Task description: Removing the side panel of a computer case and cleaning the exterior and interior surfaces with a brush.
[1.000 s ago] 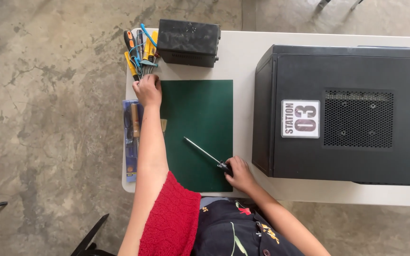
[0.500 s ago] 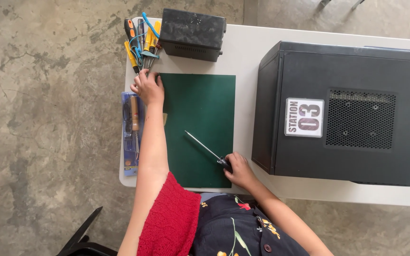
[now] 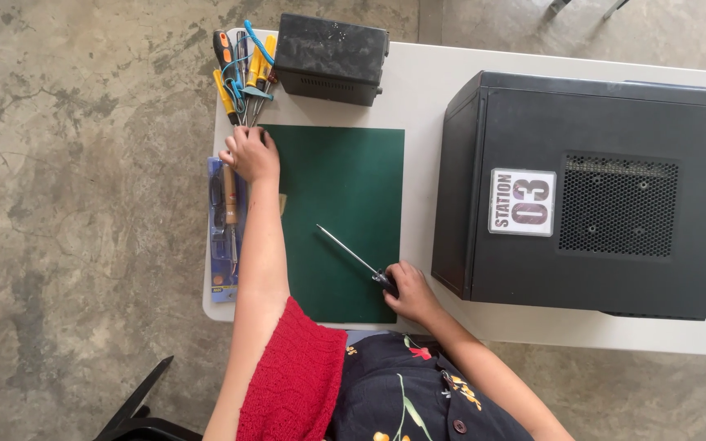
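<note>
Head view: right hand point(image 3: 408, 291), fingers wrapped on a light, stiff screwdriver point(image 3: 357, 262) at its handle, over green mat point(image 3: 345, 188); left hand point(image 3: 248, 153), fingers curled, at mat's far-left corner w/ hand tools point(image 3: 243, 69).

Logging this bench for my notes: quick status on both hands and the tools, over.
Left hand at the green mat's far corner, by the tool pile. Right hand shut on screwdriver, shaft across mat. Computer case beside it.

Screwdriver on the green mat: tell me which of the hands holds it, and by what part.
The right hand grips the screwdriver by its dark handle; the shaft lies across the green mat.
</note>
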